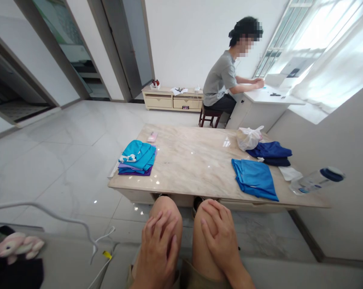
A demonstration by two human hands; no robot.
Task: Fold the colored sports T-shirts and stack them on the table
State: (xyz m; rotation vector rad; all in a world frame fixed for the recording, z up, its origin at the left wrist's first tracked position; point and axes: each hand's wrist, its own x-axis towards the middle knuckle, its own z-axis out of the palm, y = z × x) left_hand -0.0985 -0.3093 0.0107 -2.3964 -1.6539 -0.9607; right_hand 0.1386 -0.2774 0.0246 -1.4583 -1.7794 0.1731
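My left hand (159, 243) lies flat on my left knee, fingers stretched out and holding nothing. On the other knee rests my right hand (220, 237), also open, with its fingers spread. Just beyond my knees is a low marble-topped table (184, 160). A stack of folded blue and purple clothes (137, 158) sits at its left end. Toward the right lies a folded blue garment (253, 178), apart from both hands. Behind that are a dark blue folded garment (270, 150) and a white plastic bag (249, 137).
A clear bottle with a blue lid (318, 180) stands at the table's right end. A small pink packet (151, 137) lies at the far left. Another person (222, 76) sits at a white desk (268, 95). A plush toy (17, 245) and white cables are beside me.
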